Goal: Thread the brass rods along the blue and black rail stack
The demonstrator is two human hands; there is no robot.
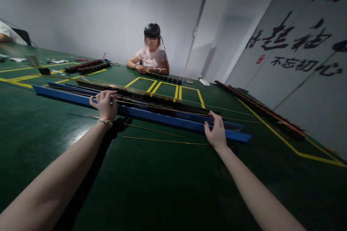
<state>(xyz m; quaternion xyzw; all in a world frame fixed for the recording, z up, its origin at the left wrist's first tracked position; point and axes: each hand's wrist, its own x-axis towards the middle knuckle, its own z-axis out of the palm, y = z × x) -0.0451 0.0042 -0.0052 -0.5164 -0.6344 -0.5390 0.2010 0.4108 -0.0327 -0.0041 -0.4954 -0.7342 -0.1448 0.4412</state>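
A long blue channel (151, 114) lies across the green table in front of me, with dark strips and thin brass-coloured rods in and over it. My left hand (105, 106), with a beaded bracelet at its wrist, reaches over the channel's near wall toward its left part. Its fingers are bent; what they hold is hidden. Near the right end, my right hand (217, 131) closes round the near wall, thumb in front and fingers over the top. Loose thin rods (162, 140) rest on the table on my side of the channel.
Across the table (151, 184) sits a person (151, 57) with a head-worn device, hands by a dark strip (165, 78). Yellow tape (284, 142) marks the tabletop. Dark bundles (88, 66) lie at the back left; long strips (260, 104) run along the right edge.
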